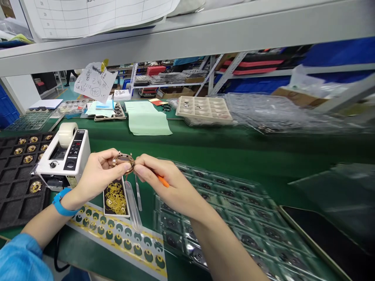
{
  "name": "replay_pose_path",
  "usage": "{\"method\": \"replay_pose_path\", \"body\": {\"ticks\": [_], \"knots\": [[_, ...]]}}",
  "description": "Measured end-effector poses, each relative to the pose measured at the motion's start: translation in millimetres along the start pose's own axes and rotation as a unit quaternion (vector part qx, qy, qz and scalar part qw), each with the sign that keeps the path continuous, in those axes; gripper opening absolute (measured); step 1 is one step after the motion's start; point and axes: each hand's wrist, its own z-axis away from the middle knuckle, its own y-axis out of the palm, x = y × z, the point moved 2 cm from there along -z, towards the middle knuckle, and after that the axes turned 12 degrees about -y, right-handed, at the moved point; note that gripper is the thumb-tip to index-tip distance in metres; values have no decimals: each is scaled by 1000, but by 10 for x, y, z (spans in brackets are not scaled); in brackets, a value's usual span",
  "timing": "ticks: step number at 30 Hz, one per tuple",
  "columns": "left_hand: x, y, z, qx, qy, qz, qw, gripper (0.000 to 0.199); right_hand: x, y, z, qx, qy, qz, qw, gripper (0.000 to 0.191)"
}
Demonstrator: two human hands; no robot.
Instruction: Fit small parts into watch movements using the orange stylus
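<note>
A round rose-gold watch case (pixel 120 155) is pinched by its rim between the thumb and fingers of my left hand (pixel 95 173), raised above the bench. My right hand (pixel 164 179) is closed on a slim orange tool (pixel 163 181), which passes under the fingers; its tip is hidden. Those right fingertips meet the right edge of the case. Just below lies a small box of yellow rings (pixel 116 199). Beside it are a clear plastic strip (pixel 133 207) and metal tweezers (pixel 138 193). A sheet of yellow-edged round stickers (pixel 117 236) lies nearer to me.
A white tape dispenser (pixel 79 152) and a black compartment tray (pixel 17 195) with gold watch cases stand left. Clear blister trays (pixel 228 203) spread under my right forearm. A phone (pixel 319 242) lies far right. Behind are green paper (pixel 149 119) and a beige parts tray (pixel 205 109).
</note>
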Motion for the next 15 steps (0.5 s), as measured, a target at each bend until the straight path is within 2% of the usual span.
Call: {"method": "replay_pose_path", "body": {"ticks": [6, 8, 9, 11, 13, 15], "knots": [[36, -9, -16, -26, 8, -40, 999, 26, -50, -4, -25, -27, 75, -39, 996, 53], [39, -20, -12, -52, 52, -84, 994, 21, -61, -4, -18, -56, 113, -49, 991, 57], [41, -28, -7, -75, 94, -123, 985, 17, -66, 1, -11, -69, 138, -58, 986, 58], [64, -43, 6, -124, 208, -229, 943, 14, -67, 26, 1, -79, 176, -96, 977, 59], [125, -42, 14, -160, 321, -350, 866, 21, -57, 68, 6, -72, 193, -155, 966, 57], [211, -29, 8, -170, 384, -442, 793, 28, -41, 108, 2, -71, 198, -213, 954, 53]]}}
